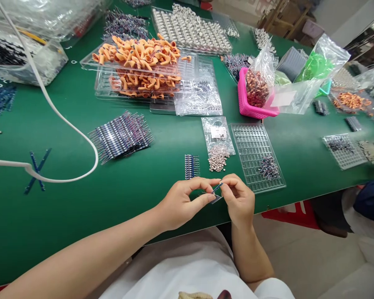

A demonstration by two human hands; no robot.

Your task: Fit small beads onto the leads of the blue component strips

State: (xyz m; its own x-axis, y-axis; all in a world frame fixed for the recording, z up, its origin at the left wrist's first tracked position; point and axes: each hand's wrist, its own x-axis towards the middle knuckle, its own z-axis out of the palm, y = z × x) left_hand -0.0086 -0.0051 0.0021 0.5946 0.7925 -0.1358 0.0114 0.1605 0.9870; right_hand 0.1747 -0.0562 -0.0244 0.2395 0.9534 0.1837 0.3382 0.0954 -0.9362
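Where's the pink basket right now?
In the head view, the pink basket stands right of centre on the green table, just beyond the clear tray with the loose parts.

A green tabletop (65, 211) spans the view; at four o'clock, a red stool (291, 216) stands on pale flooring (286, 253). Wooden furniture (282, 20) sits blurred toward one o'clock.

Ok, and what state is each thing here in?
Left hand, pinching the blue strip
Right hand, pinching it too
Pink basket, filled with bagged parts
Transparent grid tray, partly filled
Small pale discs, loosely piled
Orange curved pieces, heaped on trays
White cable, slack, curved
Labelled bag, lying flat
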